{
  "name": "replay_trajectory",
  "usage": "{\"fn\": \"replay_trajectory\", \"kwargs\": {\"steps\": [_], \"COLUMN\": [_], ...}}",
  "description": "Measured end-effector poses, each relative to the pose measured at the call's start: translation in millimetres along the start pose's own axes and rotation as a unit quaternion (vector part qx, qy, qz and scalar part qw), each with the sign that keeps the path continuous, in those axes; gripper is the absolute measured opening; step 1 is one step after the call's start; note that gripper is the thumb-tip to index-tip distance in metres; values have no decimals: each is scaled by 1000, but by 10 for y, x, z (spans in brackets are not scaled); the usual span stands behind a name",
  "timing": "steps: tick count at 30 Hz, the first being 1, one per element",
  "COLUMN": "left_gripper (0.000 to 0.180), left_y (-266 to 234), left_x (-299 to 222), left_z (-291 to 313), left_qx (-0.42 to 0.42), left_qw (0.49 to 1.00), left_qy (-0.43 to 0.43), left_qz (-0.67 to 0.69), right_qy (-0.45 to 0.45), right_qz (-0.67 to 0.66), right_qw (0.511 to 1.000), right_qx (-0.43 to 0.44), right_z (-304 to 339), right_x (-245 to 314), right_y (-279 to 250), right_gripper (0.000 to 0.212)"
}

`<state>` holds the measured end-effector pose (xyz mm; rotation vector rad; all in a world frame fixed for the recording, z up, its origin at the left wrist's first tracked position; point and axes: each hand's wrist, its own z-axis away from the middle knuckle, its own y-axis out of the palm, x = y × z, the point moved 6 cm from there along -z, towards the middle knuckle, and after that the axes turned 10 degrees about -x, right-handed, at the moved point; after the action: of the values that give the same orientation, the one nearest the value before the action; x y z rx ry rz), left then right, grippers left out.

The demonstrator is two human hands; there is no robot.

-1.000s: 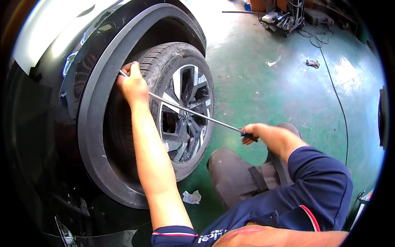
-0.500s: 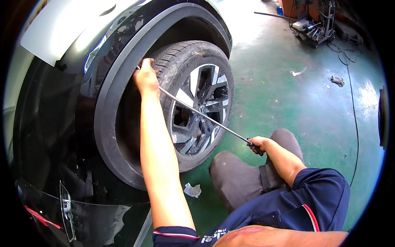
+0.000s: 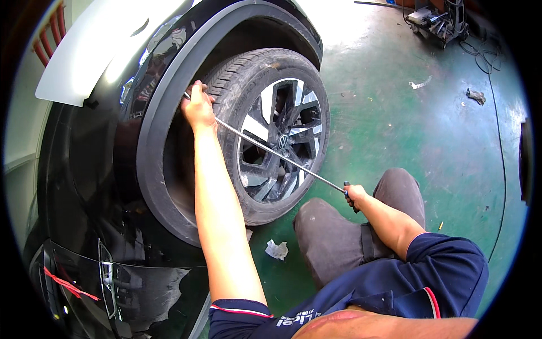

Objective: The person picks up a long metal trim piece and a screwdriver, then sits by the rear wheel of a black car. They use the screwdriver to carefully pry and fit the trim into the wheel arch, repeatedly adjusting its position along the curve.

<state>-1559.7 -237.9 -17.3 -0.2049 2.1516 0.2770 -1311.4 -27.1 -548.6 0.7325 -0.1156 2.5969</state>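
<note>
A long-shafted tool (image 3: 265, 148) slants across the front of the car wheel (image 3: 284, 141). It has a thin bright metal rod and a black handle with a bit of blue; its exact kind cannot be told. My left hand (image 3: 200, 112) is closed around the rod's far end, in the gap between the tyre (image 3: 234, 70) and the dark wheel arch trim (image 3: 151, 133). The rod's tip, past that hand, is mostly hidden. My right hand (image 3: 357, 195) grips the handle, beyond the wheel's outer face and near my knees.
The black car body (image 3: 84, 158) fills the left side, with a white panel (image 3: 84, 62) above. A crumpled white scrap (image 3: 276, 249) lies on the green floor by the tyre. A cart with tools (image 3: 432, 22), a dark glove-like thing (image 3: 476, 96) and a cable (image 3: 499, 141) are off to the right.
The view has shifted, so the car and floor sit slightly farther right and higher. Both hands keep their hold on the tool, with little visible movement against the wheel.
</note>
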Motion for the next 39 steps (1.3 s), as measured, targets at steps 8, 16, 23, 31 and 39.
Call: {"fn": "replay_trajectory", "kwargs": {"steps": [8,16,23,31,39], "left_gripper": [18,18,19,22,21], "left_y": [72,112,106,132,56], "left_x": [11,9,15,34,57], "left_z": [-2,-18,-13,-26,-16], "left_qx": [2,-44,-61,-33,-6], "left_qw": [1000,997,994,998,999], "left_qy": [-6,36,44,24,-7], "left_qz": [11,-48,-74,-47,-37], "right_qy": [55,-32,-64,-22,56], "right_qz": [86,39,17,62,142], "right_qw": [990,998,993,997,976], "right_qx": [102,-26,-98,48,153], "right_z": [-405,-392,-36,-344,-241], "right_x": [120,487,354,386,117], "right_y": [-112,-487,-555,-593,-242], "right_gripper": [28,27,21,31,30]}}
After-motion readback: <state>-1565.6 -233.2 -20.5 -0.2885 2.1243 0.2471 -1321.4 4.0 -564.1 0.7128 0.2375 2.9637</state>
